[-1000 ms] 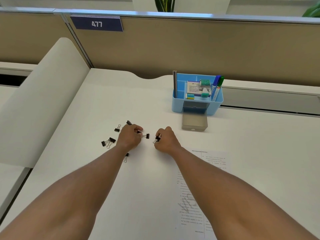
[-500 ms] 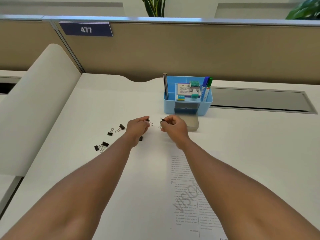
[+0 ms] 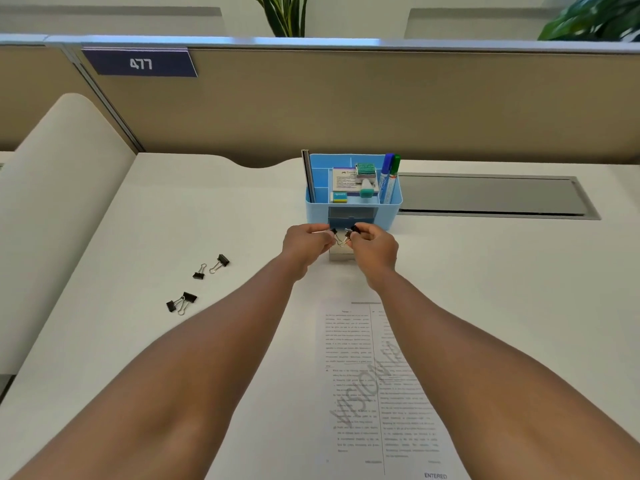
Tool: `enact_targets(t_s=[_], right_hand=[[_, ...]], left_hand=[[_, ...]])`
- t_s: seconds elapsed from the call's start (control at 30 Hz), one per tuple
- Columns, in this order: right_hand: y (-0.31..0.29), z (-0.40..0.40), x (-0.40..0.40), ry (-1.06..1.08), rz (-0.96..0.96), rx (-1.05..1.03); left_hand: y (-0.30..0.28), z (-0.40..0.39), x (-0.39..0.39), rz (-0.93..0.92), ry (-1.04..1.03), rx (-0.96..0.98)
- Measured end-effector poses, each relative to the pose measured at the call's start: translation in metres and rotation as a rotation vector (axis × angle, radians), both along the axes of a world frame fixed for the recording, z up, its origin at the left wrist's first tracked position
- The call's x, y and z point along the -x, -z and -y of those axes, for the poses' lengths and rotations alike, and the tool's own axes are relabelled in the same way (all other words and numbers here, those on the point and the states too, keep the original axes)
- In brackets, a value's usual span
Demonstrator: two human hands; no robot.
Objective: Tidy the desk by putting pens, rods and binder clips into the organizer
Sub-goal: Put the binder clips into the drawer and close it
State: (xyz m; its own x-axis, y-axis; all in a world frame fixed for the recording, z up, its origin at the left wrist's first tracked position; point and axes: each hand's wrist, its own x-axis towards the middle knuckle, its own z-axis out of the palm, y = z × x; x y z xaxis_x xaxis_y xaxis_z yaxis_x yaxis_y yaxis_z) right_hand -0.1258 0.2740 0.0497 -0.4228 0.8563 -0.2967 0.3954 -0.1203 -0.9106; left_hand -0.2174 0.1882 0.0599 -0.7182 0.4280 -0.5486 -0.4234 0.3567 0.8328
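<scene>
1. Left hand (image 3: 304,244) pinches a binder clip (image 3: 334,232) above the pulled-out grey drawer (image 3: 341,255) of the blue organizer (image 3: 353,206).
2. Right hand (image 3: 375,247) pinches another clip (image 3: 354,230) beside it.
3. Four loose clips (image 3: 198,285) lie on desk (image 3: 485,289), left.

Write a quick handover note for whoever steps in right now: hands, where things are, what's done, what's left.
Left hand pinches a binder clip; right hand pinches another. Both hover over the open grey drawer pulled out of the blue organizer.
Done: markers and rods already stand in the organizer.
Left: drop these two clips in the drawer, then collect four loose clips on the desk to the left. Whether the drawer already holds clips is hidden.
</scene>
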Motion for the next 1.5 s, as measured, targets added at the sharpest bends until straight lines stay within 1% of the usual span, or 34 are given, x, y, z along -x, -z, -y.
enact_targets(t_s=[0.17,0.3,0.43,0.63,0.83,1.0,1.07,1.13,1.2,1.23,1.4,1.5], right_hand=[[-0.001,-0.007,-0.006,-0.02,0.026,-0.03],[0.003,-0.003,-0.005,0.002,0.039,-0.071],[0.004,0.011,0.003,-0.058,0.022,-0.107],[0.006,0.045,0.021,-0.296,0.026,-0.12],[0.016,0.078,0.032,-0.709,0.176,-0.218],[0.021,0.097,0.04,-0.89,0.3,-0.335],[0.023,0.101,0.041,-0.958,0.338,-0.403],[0.023,0.104,0.041,-1.05,0.363,-0.514],[0.023,0.106,0.041,-1.163,0.397,-0.626],[0.023,0.106,0.042,-1.212,0.419,-0.664],[0.024,0.108,0.043,-1.337,0.485,-0.768],[0.024,0.108,0.042,-1.337,0.492,-0.838]], left_hand=[[0.001,-0.002,0.002,-0.057,0.036,0.001],[0.004,0.01,0.01,-0.102,-0.021,0.035],[0.009,0.037,0.021,-0.115,-0.086,0.072],[0.019,0.079,0.034,-0.174,-0.167,0.141],[0.025,0.119,0.04,-0.23,-0.204,0.261],[0.029,0.145,0.05,-0.317,-0.222,0.408],[0.034,0.157,0.053,-0.41,-0.186,0.504],[0.039,0.167,0.056,-0.498,-0.113,0.653],[0.043,0.175,0.056,-0.543,-0.03,0.791],[0.045,0.179,0.056,-0.554,0.002,0.832],[0.049,0.188,0.053,-0.656,0.135,0.926],[0.049,0.189,0.049,-0.709,0.11,0.926]])
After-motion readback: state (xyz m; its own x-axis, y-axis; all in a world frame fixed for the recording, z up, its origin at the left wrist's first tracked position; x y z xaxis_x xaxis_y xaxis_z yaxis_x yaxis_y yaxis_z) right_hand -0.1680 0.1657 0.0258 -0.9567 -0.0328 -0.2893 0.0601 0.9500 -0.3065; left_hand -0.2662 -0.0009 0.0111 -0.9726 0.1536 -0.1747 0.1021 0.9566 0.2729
